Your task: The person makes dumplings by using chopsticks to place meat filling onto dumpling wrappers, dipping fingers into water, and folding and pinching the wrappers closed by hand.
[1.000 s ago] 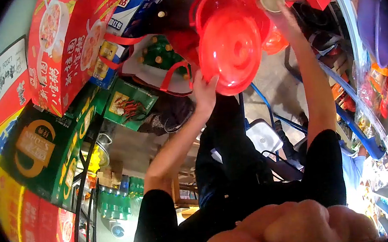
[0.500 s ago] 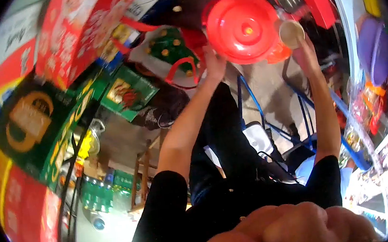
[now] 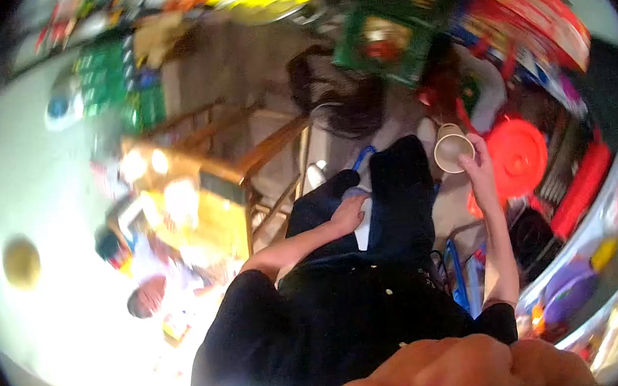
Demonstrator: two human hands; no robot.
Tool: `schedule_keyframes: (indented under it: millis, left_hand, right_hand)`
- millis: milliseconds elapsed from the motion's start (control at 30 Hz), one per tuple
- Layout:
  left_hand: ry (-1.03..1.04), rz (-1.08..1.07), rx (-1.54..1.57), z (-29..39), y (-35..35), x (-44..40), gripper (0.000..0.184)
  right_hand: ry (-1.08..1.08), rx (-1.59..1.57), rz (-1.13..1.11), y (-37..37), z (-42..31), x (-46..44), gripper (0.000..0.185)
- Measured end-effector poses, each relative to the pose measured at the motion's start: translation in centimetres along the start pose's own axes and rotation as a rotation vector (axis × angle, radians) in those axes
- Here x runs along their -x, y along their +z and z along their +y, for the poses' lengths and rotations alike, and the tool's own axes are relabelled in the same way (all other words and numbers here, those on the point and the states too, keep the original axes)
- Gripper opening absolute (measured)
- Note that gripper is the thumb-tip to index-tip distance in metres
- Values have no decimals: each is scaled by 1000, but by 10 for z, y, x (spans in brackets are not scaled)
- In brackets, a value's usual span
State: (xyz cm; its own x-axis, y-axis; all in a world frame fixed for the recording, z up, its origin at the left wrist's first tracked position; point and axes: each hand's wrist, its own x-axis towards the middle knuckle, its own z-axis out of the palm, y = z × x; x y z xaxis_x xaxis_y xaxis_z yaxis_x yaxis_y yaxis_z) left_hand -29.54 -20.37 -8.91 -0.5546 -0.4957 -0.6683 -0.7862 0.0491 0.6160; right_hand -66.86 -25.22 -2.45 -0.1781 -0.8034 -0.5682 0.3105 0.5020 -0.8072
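My right hand point(image 3: 478, 166) is closed around a pale paper cup point(image 3: 453, 149); its round mouth faces toward me and I cannot make out anything inside. Right beside that hand is a red round plastic bucket point(image 3: 517, 156) with a lid-like top, low down to the right. My left hand point(image 3: 350, 215) hangs by my dark trousers point(image 3: 403, 190), close to a narrow white shape point(image 3: 364, 226) between my legs. Blur and angle hide its fingers, so I cannot tell whether it is closed.
A wooden chair point(image 3: 274, 148) and a brightly lit wooden table point(image 3: 213, 210) stand to the left, with a person point(image 3: 153, 288) near them. Green cartons point(image 3: 382, 46) are stacked ahead. A red box point(image 3: 538, 10) and a purple item point(image 3: 569, 288) lie at the right.
My view has swung left, bringing the table and person into sight. My left hand has moved from the red bucket's edge down to my legs. The cup stays in my right hand.
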Motion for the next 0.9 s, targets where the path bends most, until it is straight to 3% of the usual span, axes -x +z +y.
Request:
schedule_keyframes:
  millis: [133, 233, 400, 433, 500, 667, 733, 833, 900]
  left_hand:
    - [-142, 198, 113, -70, 17, 76, 50]
    - [-267, 288, 219, -75, -4, 117, 51]
    - [-286, 476, 362, -103, -6, 166, 47]
    - [-275, 492, 393, -104, -9, 172, 47]
    - [-251, 538, 447, -113, -11, 185, 47]
    - [-212, 799, 488, -130, 26, 184, 45]
    - [-222, 791, 558, -136, 29, 186, 45]
    - [-224, 784, 666, -147, 29, 189, 45]
    - [-193, 899, 646, -151, 36, 185, 44]
  right_hand:
    - [-76, 127, -295, 122, -36, -26, 46]
    - [-109, 237, -486, 229, -77, -31, 45]
    - [-107, 388, -738, 406, -128, -4, 44]
    - [-170, 387, -785, 434, -123, -6, 43]
    - [-7, 318, -939, 497, -127, 3, 42]
    - [78, 370, -1090, 617, -106, -9, 48]
    - [117, 342, -1175, 657, -95, -17, 49]
    - [75, 428, -1173, 703, -70, -30, 50]
    - [85, 459, -1174, 725, -48, -44, 51]
